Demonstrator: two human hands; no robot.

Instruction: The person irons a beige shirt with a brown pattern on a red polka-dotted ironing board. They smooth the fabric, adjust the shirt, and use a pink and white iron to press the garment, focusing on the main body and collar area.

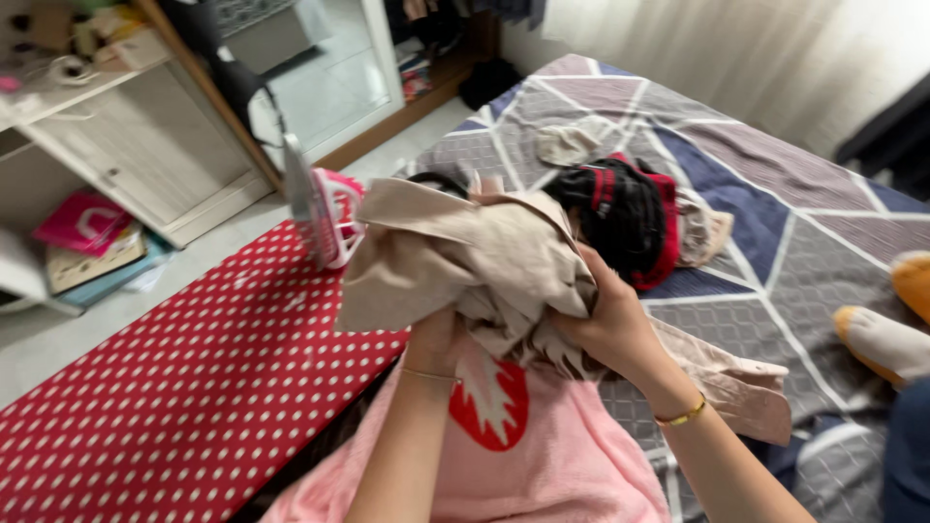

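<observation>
Two bare hands are holding up one beige garment [465, 257], bunched into a loose bundle above a bed. The left hand [436, 339] is gripping the cloth from underneath; its fingers are buried in the folds, so how tightly they are closing cannot be told beyond the fact that cloth is gathered in them. The right hand [605, 324] is clamping the bundle's right side, fingers curled shut into the fabric. Each wrist is wearing one thin gold bracelet, two in all.

The garment's long axis is running roughly left to right across the view, slanting downward to the right. Its broad, flatter end is sticking out to the left, past the left hand, while one long strip, perhaps a sleeve, is trailing from under the right hand down to the lower right and resting on the bedcover. Most of the bundle is sitting above and between the two hands.

Below the hands one pink towel or blanket [542, 455] with a red strawberry shape is lying. Behind the bundle, one black and red garment [630, 218] is lying on the grey and blue patterned bedcover [775, 194], with one small pale cloth [567, 145] farther back. One red mat with white dots [194, 378] is lying to the left, one small pink fan [325, 213] standing at its far edge. At the right edge, two feet in white and orange socks [886, 339] are showing.
</observation>
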